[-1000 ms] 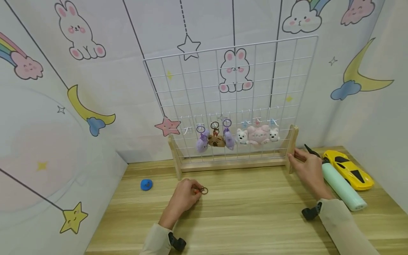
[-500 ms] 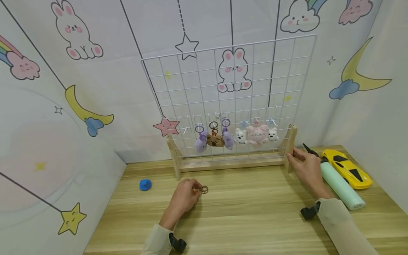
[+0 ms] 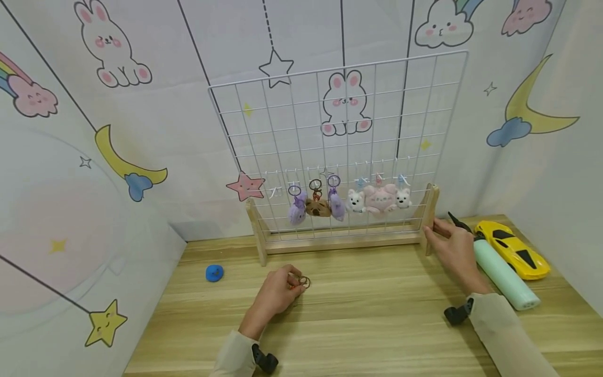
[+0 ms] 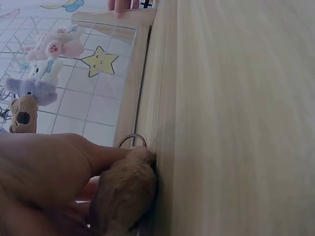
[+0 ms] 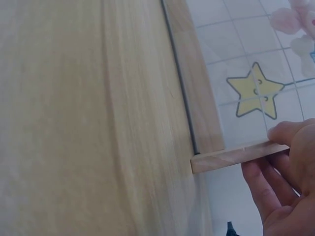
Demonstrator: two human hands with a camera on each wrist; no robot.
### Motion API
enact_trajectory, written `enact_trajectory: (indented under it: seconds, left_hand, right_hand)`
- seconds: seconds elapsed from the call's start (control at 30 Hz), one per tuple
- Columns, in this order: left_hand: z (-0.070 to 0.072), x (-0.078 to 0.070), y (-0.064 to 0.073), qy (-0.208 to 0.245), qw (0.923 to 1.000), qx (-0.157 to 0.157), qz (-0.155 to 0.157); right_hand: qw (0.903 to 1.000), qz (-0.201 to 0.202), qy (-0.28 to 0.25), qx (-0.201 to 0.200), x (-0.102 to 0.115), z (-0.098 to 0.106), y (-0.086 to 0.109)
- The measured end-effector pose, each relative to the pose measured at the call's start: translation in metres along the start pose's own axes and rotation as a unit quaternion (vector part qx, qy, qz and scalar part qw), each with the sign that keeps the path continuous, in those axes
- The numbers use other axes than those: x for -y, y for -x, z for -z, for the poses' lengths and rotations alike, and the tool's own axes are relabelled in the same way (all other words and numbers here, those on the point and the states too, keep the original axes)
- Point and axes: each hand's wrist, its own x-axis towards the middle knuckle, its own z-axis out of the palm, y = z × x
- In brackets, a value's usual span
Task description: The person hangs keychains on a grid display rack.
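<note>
My left hand (image 3: 275,290) holds a brown plush keychain (image 4: 125,191) low over the table, left of centre. Its metal ring (image 4: 133,136) sticks out past the fingertips, while most of the plush is hidden by the hand in the head view. With thumb and fingers, my right hand (image 3: 454,254) pinches the right wooden post (image 5: 236,156) of a white wire grid rack (image 3: 348,144). From hooks on the grid hang purple plush charms (image 3: 298,210), a brown bear-like plush (image 3: 318,207), a pink plush (image 3: 380,199) and white plush charms (image 3: 356,201).
A small blue object (image 3: 214,273) lies on the table at the left. To the right, beside my right hand, are a mint-green cylinder (image 3: 506,275) with a black end and a yellow toy car (image 3: 513,248). A printed cloth wall (image 3: 179,131) stands behind the rack.
My left hand has shifted slightly to the right with the keychain. The right hand stays on the post, and the rack stands as before.
</note>
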Motion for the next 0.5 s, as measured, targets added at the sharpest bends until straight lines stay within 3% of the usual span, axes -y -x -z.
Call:
enact_trajectory:
  seconds: [0.33,0.5]
  left_hand:
    - [-0.0016,-0.0017,0.0009,0.0,0.9999,0.002,-0.014]
    - [0.0059,0.0004,-0.0011,0.006,0.9997,-0.017,-0.019]
  right_hand:
    - [1.0,0.001,-0.002,-0.006,-0.0001,-0.0002,0.0009]
    - [0.9998,0.004,-0.017,-0.002,-0.0014,-0.0008,0.0002]
